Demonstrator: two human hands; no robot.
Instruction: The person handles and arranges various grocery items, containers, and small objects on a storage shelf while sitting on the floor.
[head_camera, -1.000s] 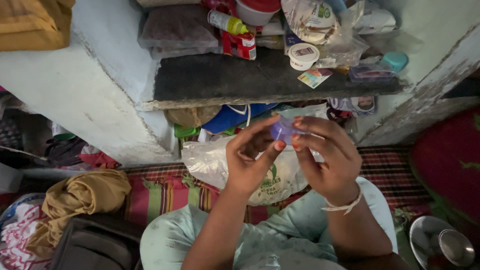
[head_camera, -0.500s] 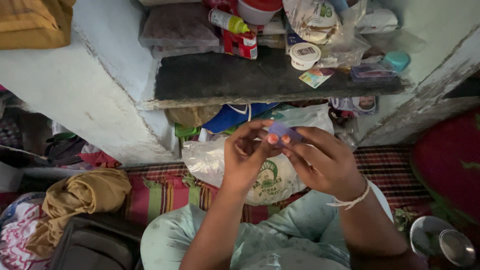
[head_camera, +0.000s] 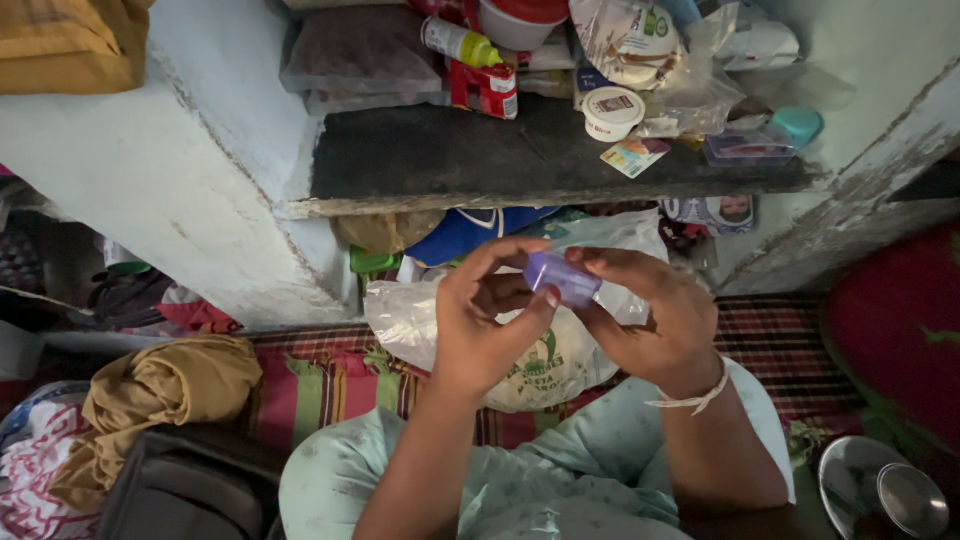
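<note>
Both my hands meet in front of me over my lap. A small translucent purple plastic box (head_camera: 563, 277) is pinched between them. My left hand (head_camera: 485, 320) has its thumb against the box's near side and its fingers curled over the top. My right hand (head_camera: 655, 320) grips the box's right end with fingers and thumb; a white thread band circles that wrist. Below the hands lies a pale plastic bag (head_camera: 520, 350) with a green print.
A dark stone shelf (head_camera: 480, 165) ahead holds a white round tub (head_camera: 612, 112), a squeeze bottle (head_camera: 458, 42), red cartons and plastic packets. A mustard cloth (head_camera: 160, 385) and dark bag (head_camera: 185, 485) lie at left, steel dishes (head_camera: 880, 490) at lower right.
My hands have dropped slightly and drawn closer around the purple box, which has turned from end-on to lying flatter between the fingers.
</note>
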